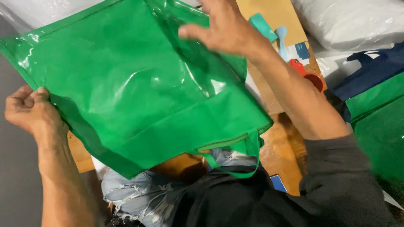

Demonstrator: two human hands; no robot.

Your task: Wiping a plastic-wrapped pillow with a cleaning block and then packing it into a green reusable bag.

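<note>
Green zippered bag [139,92] — edge pinched in closed left hand [29,110]; right hand [225,27] open, fingers spread, resting on top.

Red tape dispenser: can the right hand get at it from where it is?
Probably yes. The right hand hovers open over the green bag; the red dispenser lies uncovered beside that forearm, nothing between them.

Bright, even overhead light — white glare streaks on glossy bag [126,84] plastic. Soft shadow under bag on worktop [282,155]. Right hand [223,27] slightly motion-blurred — frame edges soft.
</note>
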